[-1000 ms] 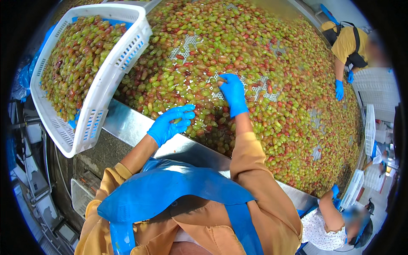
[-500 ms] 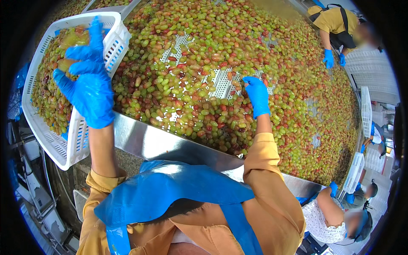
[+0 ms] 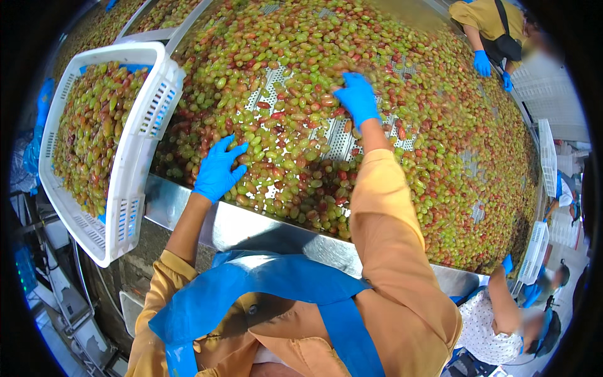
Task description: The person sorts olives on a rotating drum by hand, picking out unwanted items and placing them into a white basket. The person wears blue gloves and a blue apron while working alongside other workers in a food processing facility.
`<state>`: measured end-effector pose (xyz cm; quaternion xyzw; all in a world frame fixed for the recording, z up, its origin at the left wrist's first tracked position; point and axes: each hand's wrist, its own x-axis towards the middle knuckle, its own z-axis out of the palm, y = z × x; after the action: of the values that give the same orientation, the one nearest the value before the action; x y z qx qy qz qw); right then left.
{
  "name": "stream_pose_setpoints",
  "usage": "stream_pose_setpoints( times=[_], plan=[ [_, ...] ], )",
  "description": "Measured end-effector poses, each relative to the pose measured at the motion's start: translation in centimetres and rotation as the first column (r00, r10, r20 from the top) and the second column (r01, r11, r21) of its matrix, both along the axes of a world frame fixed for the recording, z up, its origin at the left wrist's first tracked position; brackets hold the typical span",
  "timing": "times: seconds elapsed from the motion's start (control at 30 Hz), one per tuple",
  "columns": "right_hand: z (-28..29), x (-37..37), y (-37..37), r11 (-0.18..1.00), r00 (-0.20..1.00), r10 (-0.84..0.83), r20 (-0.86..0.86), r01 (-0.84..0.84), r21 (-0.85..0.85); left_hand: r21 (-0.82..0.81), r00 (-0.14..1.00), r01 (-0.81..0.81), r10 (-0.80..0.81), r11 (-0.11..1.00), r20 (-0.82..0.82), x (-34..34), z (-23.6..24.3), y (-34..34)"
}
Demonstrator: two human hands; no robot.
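Small oval grapes (image 3: pixel 282 201), green to red, cover a wide perforated metal table (image 3: pixel 342 141) in front of me. My left hand (image 3: pixel 217 171), in a blue glove, is over the grapes just past the near metal edge. Its fingers are spread and nothing is in them. Farther out, my right hand (image 3: pixel 359 102), also blue-gloved, reaches down among the grapes beyond a bare patch of the table. Its fingers look apart at the tips, with slightly blurred grapes beside them. On the left, a white slatted crate (image 3: pixel 119 169) heaped with grapes sits tilted at the table's corner.
A shiny metal rim (image 3: pixel 251 229) runs along the near side of the table. Co-workers in blue gloves stand at the far right (image 3: pixel 496 28) and near right (image 3: pixel 493 327). More white crates (image 3: pixel 534 251) line the right side. A metal divider (image 3: pixel 182 31) crosses the upper left.
My left hand has left the crate and come down to the right over the grapes. My right hand has moved farther out and slightly left, its fingers less pinched.
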<state>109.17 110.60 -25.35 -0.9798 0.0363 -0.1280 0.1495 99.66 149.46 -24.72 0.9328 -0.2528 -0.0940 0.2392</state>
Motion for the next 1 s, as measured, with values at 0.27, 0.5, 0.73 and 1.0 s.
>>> stream_pose_setpoints(
  times=[0.27, 0.5, 0.73, 1.0],
  plan=[
    [1.1, -6.7, 10.5, 0.953, 0.939, 0.293, -0.180, -0.301, -0.017, 0.024, 0.963, 0.061, -0.053, 0.998, -0.264, 1.9, 0.7, 0.5],
    [2.3, -11.4, 8.5, 0.950, 0.916, 0.311, -0.254, -0.293, 0.107, -0.193, 0.964, 0.074, -0.120, 0.978, -0.238, 1.4, -0.3, 0.8],
    [5.7, -10.4, 6.7, 0.991, 0.829, 0.137, -0.542, -0.118, 0.071, -0.400, 0.936, 0.046, -0.179, 0.916, -0.302, 1.5, -1.4, 2.0],
    [3.4, -9.1, 10.4, 0.980, 0.882, 0.163, -0.443, -0.195, -0.027, -0.558, 0.915, -0.042, -0.192, 0.829, -0.354, 1.4, 0.4, 3.5]
  ],
)
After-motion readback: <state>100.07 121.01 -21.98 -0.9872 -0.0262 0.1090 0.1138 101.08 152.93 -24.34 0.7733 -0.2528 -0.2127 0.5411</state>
